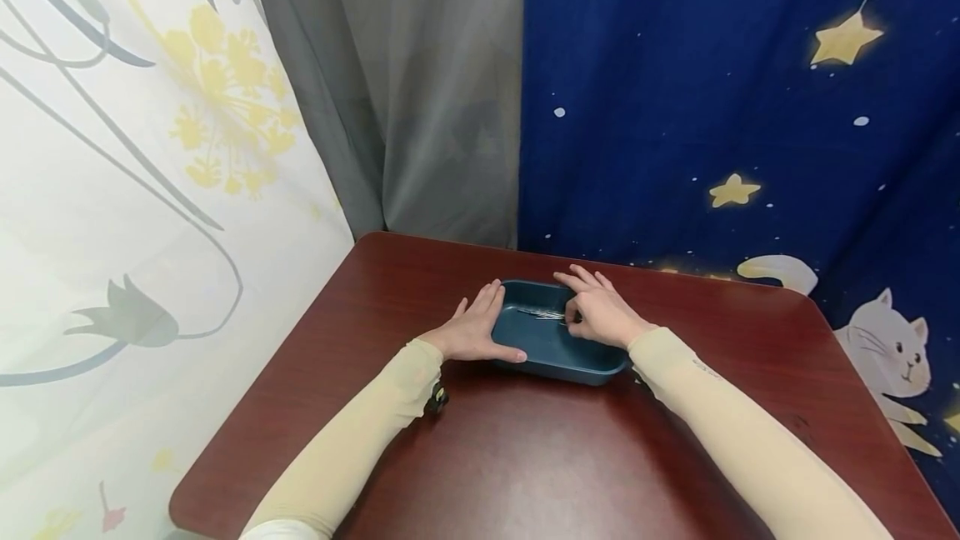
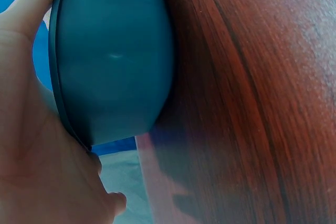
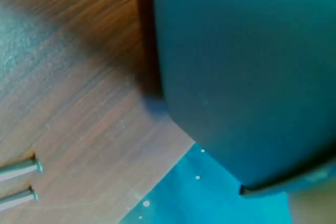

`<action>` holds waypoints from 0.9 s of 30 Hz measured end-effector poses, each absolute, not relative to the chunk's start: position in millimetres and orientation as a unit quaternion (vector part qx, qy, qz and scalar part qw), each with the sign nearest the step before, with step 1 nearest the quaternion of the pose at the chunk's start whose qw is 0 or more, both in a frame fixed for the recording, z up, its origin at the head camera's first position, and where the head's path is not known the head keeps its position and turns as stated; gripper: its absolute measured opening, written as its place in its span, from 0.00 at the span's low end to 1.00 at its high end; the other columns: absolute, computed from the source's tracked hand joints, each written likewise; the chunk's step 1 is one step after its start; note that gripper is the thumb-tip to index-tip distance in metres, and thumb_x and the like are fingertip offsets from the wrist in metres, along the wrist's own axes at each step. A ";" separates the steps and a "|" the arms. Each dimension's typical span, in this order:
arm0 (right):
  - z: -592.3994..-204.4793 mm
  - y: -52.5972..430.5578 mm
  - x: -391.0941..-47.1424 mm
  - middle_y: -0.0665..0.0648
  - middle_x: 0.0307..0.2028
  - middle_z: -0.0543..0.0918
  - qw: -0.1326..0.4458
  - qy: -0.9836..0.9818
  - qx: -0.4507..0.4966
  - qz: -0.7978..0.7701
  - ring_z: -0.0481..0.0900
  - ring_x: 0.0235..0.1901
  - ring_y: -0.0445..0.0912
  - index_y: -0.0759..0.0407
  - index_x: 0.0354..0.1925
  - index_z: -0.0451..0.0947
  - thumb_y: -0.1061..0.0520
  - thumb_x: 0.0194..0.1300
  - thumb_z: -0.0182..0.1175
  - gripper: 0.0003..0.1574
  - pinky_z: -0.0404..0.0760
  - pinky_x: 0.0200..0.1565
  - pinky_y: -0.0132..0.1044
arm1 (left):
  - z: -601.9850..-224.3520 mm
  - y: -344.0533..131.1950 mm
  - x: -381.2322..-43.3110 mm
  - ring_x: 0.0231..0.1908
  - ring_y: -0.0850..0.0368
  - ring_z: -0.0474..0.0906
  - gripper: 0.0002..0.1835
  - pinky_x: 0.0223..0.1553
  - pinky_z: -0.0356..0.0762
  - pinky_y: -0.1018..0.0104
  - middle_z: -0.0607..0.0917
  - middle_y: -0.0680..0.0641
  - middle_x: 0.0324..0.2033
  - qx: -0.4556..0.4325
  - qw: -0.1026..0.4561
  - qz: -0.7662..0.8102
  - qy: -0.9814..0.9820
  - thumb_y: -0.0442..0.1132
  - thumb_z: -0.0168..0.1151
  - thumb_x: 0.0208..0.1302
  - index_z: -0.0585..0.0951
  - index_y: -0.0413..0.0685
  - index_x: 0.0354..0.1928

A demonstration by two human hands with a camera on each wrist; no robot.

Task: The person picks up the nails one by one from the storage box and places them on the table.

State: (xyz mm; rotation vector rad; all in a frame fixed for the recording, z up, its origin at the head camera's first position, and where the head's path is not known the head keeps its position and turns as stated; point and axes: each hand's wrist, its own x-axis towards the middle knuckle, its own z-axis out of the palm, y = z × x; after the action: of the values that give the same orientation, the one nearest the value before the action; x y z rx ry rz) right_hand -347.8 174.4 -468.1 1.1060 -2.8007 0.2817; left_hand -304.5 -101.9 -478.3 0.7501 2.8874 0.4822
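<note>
A dark blue-green rectangular tray [image 1: 558,367] stands on the table. Inside it, a small bunch of thin silvery nails [image 1: 542,314] lies toward the far side. My left hand [image 1: 472,332] rests over the tray's left end, fingers spread straight along the rim and thumb on the front edge. My right hand [image 1: 603,317] reaches over the right end. Its thumb and index finger pinch at the right end of the nails, the other fingers raised. Two nails [image 3: 21,169] lie side by side on the table outside the tray in the right wrist view.
The reddish-brown table [image 1: 480,465] has rounded corners. Behind it hang a grey curtain [image 1: 450,107] and a dark blue star-patterned curtain [image 1: 675,107]. A white floral cloth [image 1: 112,232] hangs along the left side.
</note>
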 end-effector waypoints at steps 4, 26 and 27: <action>-463.9 177.4 -341.3 0.51 0.68 0.54 0.080 -0.921 0.368 0.098 0.33 0.68 0.49 0.42 0.23 0.84 0.51 0.45 0.69 0.03 0.37 0.60 0.61 | -477.2 -102.3 -304.6 0.68 0.57 0.29 0.70 0.61 0.39 0.42 0.28 0.56 0.68 0.250 0.065 0.161 0.952 0.84 0.46 0.31 0.36 0.48 0.70; -411.7 226.6 -298.4 0.48 0.70 0.45 0.199 -0.916 0.334 0.095 0.33 0.68 0.52 0.33 0.18 0.76 0.51 0.43 0.69 0.12 0.28 0.59 0.61 | -479.4 -102.3 -303.2 0.68 0.56 0.29 0.69 0.62 0.39 0.42 0.27 0.56 0.68 0.265 0.054 0.168 0.948 0.83 0.48 0.34 0.36 0.47 0.70; -410.7 229.5 -297.4 0.49 0.70 0.46 0.203 -0.917 0.329 0.095 0.33 0.68 0.52 0.33 0.18 0.75 0.51 0.43 0.69 0.12 0.28 0.58 0.62 | -479.1 -102.4 -303.6 0.68 0.56 0.29 0.69 0.62 0.39 0.43 0.26 0.56 0.68 0.264 0.054 0.168 0.948 0.83 0.48 0.34 0.35 0.47 0.70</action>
State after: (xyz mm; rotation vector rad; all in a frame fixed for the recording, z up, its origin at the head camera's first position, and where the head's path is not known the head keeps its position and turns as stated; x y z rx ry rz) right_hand -297.4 229.5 -410.7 0.9171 -2.5597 0.2660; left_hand -303.6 -102.4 -479.1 0.8026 2.8809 0.5100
